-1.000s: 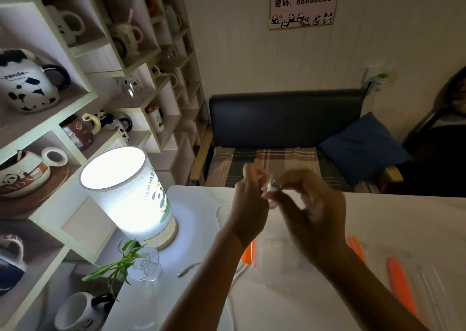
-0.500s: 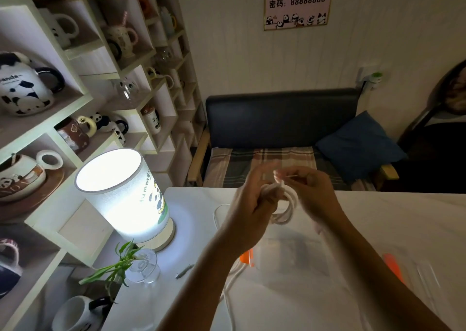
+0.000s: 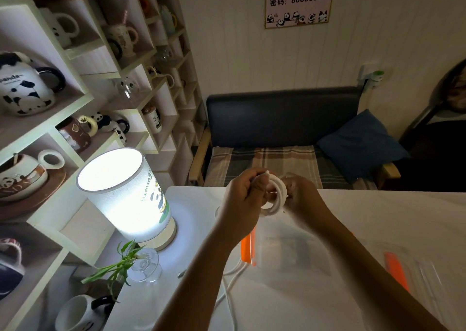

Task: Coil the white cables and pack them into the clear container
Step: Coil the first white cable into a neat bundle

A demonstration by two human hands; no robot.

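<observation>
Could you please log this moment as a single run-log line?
phase: coiling | left hand: holds white cable coil | right hand: on coil | clear container: on table, below hands | packed: not yet

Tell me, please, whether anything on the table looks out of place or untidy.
One loose white cable trails uncoiled across the table toward its near edge, left of the clear container. Nothing looks spilled or damaged.

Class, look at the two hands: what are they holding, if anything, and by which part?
Both hold a coiled white cable above the table: the left hand grips the loops' left side, the right hand their right side.
</observation>
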